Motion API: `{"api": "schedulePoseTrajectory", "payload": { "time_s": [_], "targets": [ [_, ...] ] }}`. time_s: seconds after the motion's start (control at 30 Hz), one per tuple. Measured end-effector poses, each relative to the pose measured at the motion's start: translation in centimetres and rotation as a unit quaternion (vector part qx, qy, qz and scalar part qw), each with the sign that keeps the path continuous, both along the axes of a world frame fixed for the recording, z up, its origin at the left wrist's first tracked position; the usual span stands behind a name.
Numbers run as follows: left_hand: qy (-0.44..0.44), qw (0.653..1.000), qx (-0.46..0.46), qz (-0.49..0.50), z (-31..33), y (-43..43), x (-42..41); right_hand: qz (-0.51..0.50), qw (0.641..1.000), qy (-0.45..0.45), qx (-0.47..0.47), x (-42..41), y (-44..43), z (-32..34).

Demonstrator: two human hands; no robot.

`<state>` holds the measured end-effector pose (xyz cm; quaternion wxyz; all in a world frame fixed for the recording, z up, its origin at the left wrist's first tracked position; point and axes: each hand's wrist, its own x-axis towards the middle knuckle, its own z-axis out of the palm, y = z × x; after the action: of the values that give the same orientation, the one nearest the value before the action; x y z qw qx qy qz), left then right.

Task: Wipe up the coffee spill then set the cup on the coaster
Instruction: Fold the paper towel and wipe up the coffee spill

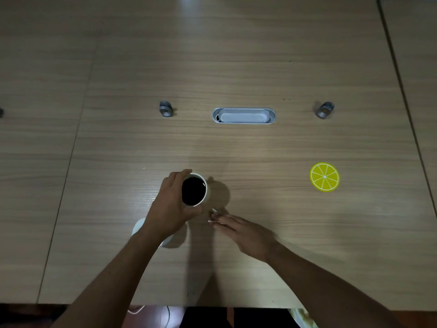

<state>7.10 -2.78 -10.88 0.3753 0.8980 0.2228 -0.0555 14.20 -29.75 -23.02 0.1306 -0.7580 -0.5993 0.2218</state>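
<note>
A white cup [195, 190] full of black coffee is near the middle of the wooden table, and my left hand [171, 208] grips it from the left side. My right hand [241, 229] lies flat on the table just right of the cup, fingers pressed on a small white tissue [214, 213] of which only an edge shows. A yellow lemon-slice coaster [324, 177] lies far to the right. I cannot make out any spill; the spot under my right fingers is hidden.
A white round object [139, 227] sits partly hidden under my left wrist. A grey cable-port cover [243, 116] and two metal fittings [166, 108] [324, 110] lie further back. The table's front edge [165, 304] is close to me.
</note>
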Motion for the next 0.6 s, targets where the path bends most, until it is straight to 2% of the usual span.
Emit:
{"api": "schedulePoseTrajectory", "payload": {
  "time_s": [0.07, 0.23, 0.4, 0.6],
  "targets": [
    [0.000, 1.000, 0.000, 0.010, 0.0, 0.3, 0.1, 0.006, 1.000, -0.027, 0.011, 1.1, 0.4, -0.1],
    [-0.002, 0.999, 0.002, 0.032, 0.0, 1.1, 0.2, -0.007, 0.989, -0.145, -0.043, 2.7, 1.3, 0.6],
    [0.007, 0.999, 0.007, 0.041, -0.5, 2.1, 0.1, -0.075, 0.983, -0.150, -0.068, 4.3, 3.7, 1.9],
    [0.016, 0.999, 0.009, 0.046, -1.2, 2.4, 0.3, -0.191, 0.964, -0.167, -0.082, 10.1, 5.9, 1.2]
  ]
}}
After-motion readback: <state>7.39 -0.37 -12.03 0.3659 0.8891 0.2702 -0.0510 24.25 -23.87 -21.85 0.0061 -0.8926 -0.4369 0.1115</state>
